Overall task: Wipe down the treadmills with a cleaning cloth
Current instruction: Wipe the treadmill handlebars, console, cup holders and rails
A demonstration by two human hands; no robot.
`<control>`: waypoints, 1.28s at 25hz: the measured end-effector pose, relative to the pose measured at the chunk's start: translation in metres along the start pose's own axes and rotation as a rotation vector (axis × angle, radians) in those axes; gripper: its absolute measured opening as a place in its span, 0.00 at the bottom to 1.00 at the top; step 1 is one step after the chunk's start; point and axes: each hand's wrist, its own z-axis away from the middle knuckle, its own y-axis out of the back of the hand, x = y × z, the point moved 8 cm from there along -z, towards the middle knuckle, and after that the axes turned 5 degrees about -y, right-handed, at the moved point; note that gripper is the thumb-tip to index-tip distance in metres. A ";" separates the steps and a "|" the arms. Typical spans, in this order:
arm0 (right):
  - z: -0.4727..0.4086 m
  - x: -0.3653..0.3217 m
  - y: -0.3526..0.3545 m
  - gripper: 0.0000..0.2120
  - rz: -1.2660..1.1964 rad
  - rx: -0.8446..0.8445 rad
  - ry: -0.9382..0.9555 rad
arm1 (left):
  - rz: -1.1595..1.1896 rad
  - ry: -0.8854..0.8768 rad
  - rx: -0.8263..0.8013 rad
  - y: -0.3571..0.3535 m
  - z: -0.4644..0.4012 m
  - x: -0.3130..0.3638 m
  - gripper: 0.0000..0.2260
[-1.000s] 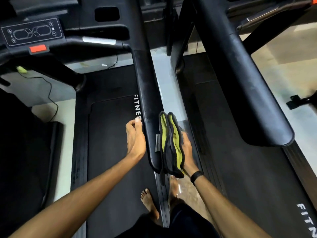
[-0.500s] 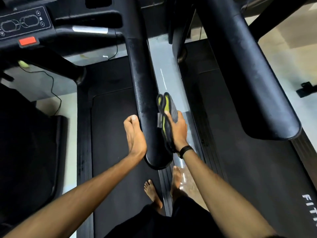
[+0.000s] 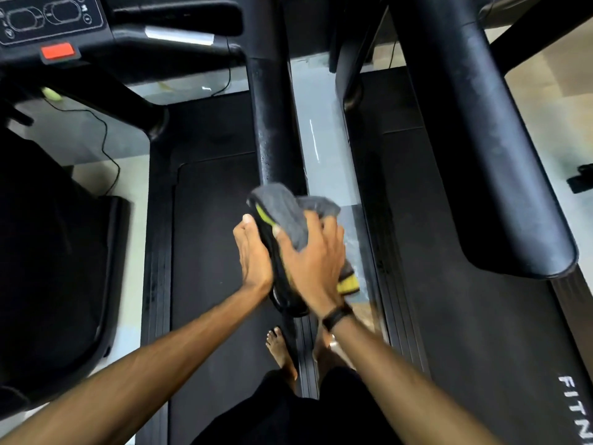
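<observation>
A grey microfibre cleaning cloth [image 3: 290, 216] with yellow-green edging; black padded treadmill handrail [image 3: 272, 123]; red rectangular stop button [image 3: 58, 53].

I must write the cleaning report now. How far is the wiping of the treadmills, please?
Done: nothing looks finished for certain; the handrail above the cloth is dusty and speckled. In hand: the right hand presses the grey and yellow cloth over the near end of this handrail, and the left hand lies against its other side. Left: the upper handrail, the console, and the neighbouring treadmill's dusty handrail.
</observation>
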 end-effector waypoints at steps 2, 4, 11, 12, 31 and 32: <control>-0.050 0.008 -0.015 0.22 -0.132 -0.060 -0.062 | -0.016 0.009 0.006 0.000 0.002 0.006 0.28; -0.081 0.040 -0.035 0.23 -0.428 -0.132 -0.259 | -0.046 -0.010 -0.017 0.000 0.003 0.010 0.23; 0.002 0.116 -0.047 0.14 -0.788 -0.168 -0.754 | -0.056 0.006 -0.060 0.001 -0.008 0.005 0.13; 0.016 0.108 -0.032 0.18 -0.632 -0.124 -0.678 | -0.043 0.008 -0.056 0.003 -0.011 0.004 0.16; -0.094 0.077 -0.074 0.22 -0.830 -0.253 -0.710 | -0.134 -0.129 -0.032 0.014 -0.060 0.066 0.27; -0.072 0.085 -0.068 0.21 -0.811 -0.227 -0.736 | -0.135 -0.121 -0.028 0.017 -0.063 0.064 0.28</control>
